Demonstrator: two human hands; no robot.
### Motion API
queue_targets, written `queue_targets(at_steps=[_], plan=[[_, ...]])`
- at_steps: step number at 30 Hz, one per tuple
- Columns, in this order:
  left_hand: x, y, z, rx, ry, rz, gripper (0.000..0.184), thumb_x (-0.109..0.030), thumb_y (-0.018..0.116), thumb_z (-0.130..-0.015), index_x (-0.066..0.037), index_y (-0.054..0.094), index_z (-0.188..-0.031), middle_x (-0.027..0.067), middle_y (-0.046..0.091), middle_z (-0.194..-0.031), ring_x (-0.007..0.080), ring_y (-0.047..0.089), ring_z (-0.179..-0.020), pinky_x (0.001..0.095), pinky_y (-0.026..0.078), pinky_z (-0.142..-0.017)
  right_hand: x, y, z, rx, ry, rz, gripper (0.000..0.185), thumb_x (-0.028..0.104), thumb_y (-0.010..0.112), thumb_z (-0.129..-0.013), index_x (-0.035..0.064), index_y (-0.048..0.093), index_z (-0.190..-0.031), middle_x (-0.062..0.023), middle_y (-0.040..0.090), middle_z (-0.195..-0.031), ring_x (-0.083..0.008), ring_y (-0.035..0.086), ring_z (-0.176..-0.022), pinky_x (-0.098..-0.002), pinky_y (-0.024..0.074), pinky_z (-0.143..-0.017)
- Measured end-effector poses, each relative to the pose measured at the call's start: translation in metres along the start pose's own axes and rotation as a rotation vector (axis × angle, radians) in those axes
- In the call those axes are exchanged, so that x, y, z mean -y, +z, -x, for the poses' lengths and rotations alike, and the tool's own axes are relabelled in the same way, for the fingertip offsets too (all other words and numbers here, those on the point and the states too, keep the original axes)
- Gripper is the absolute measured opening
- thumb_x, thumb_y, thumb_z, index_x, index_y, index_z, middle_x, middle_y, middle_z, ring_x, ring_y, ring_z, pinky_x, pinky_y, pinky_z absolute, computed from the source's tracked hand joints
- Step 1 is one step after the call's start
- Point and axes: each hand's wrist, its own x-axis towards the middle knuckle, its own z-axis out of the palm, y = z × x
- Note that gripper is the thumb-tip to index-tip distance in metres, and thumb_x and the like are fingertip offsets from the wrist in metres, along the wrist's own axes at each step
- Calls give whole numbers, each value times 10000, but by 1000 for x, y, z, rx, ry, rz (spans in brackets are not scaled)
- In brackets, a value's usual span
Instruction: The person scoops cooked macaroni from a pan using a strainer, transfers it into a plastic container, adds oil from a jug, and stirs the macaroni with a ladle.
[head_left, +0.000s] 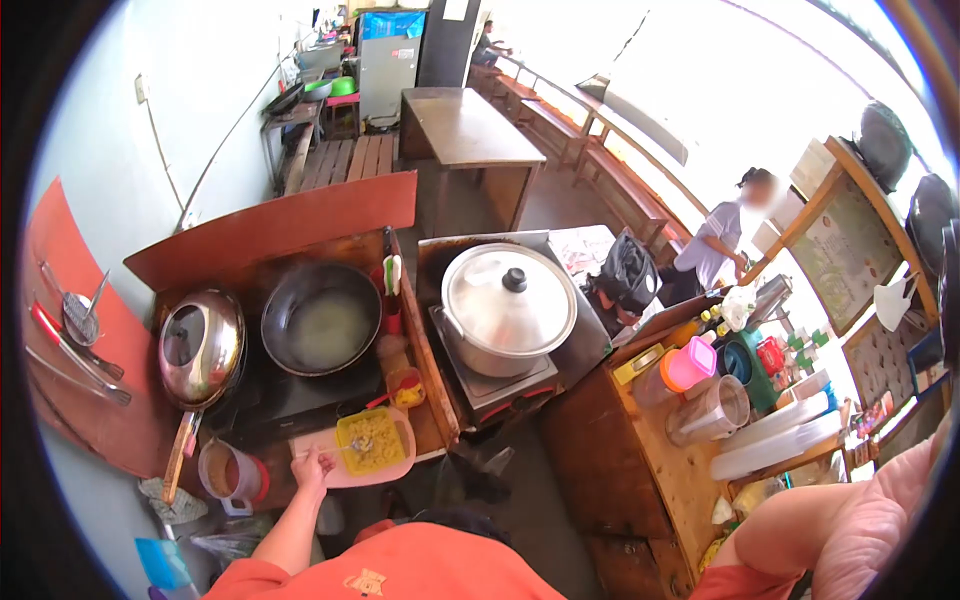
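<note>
My left hand [312,468] is closed, its fingers pinched round the handle of a metal spoon [357,443]. The spoon's bowl rests in a yellow square tub [385,462] of pale, crumbly food. Under the tub lies a pink cutting board [408,472]. My right hand [885,515] is raised close to the camera at the far right; its fingers run out of the frame. Just beyond the board, a black wok [283,330] on the stove holds cloudy, steaming liquid. Left of it sits a pan with a shiny lid [203,345].
A big lidded aluminium pot [510,300] stands on a second burner. A pitcher [225,470] is beside my left hand. The wooden counter [665,450] at right bears several plastic containers [708,410]. A person [735,235] stands beyond it. Utensils hang on the left panel [110,330].
</note>
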Motion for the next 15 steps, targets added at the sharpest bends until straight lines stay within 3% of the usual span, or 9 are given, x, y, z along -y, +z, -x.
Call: queue_targets(at_steps=[10,12,15], plan=[[-14,10,-5,-9,77,83,225,-224,590,-970,-95,550,-790,26,516,-628,228,569,-481,360,508,-462,4,-9,17,-89,12,126,45,31,650,-721,25,606,-730,-89,558,-729,-199,531,-673,-344,413,-616],[-49,28,26,64,204,-35,355,-304,642,-968,-1,691,-791,72,636,-632,187,581,-519,320,488,-509,5,-20,13,-109,17,174,48,32,651,-721,26,605,-728,-88,555,-726,-198,529,-669,-343,412,-612],[-102,58,77,61,281,-140,321,-257,598,-981,-1,681,-806,74,651,-642,173,578,-531,289,469,-514,7,-45,-2,-138,66,233,52,35,653,-720,27,603,-725,-86,551,-721,-198,526,-664,-343,409,-608]])
